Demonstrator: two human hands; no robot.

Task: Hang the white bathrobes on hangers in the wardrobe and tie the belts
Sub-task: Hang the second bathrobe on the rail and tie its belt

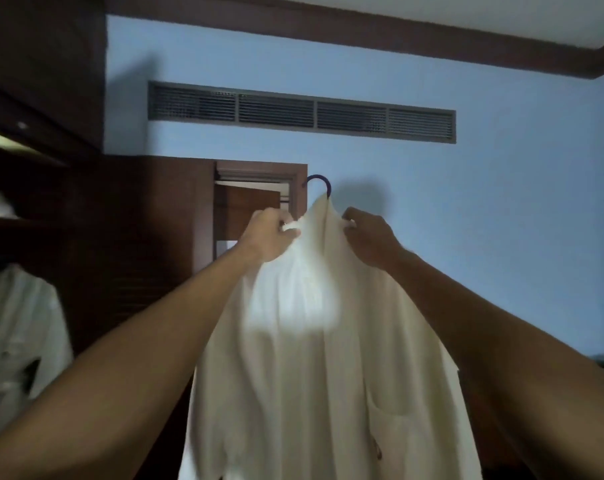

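Observation:
A white bathrobe (314,375) hangs in front of me, held up high. Only the dark hook of its hanger (318,181) pokes out above the collar; the rest is hidden under the cloth. My left hand (267,235) grips a bunch of the robe at its left shoulder. My right hand (368,237) pinches the robe's collar on the right side. A chest pocket shows low on the robe's right half. No belt is visible on this robe.
The dark wooden wardrobe (131,237) stands open at the left, with a second white bathrobe (16,337) hanging inside. A doorway (255,202) shows behind the robe. The blue wall carries a long air vent (300,112).

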